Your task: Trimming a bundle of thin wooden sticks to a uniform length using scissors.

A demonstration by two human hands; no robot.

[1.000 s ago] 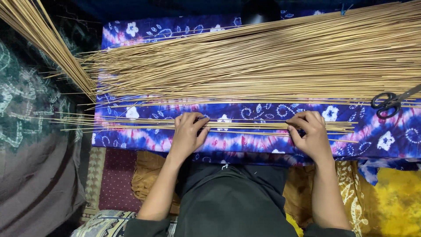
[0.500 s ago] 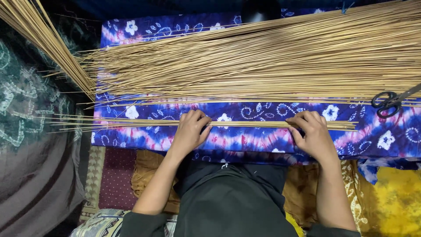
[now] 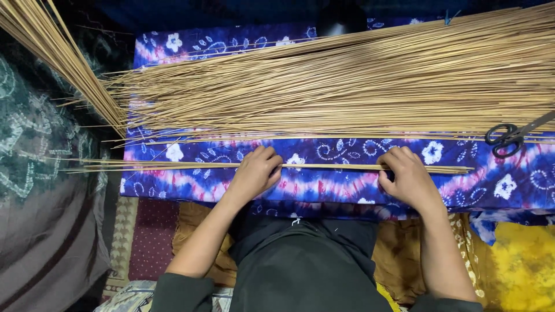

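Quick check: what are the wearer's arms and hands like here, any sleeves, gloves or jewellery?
Both hands are bare: left hand, right hand. No gloves, rings or watch visible. Forearms are bare too; dark sleeves sit pushed up near the elbows at the bottom of the frame.

left hand (image 3: 254,173): fingers curled over thin stick bundle (image 3: 324,167) | right hand (image 3: 407,176): gripping the same bundle further right | bundle lies left-right on blue floral tie-dye cloth (image 3: 520,185) | large stick pile (image 3: 358,86) on far side | black scissors (image 3: 509,137) at right edge
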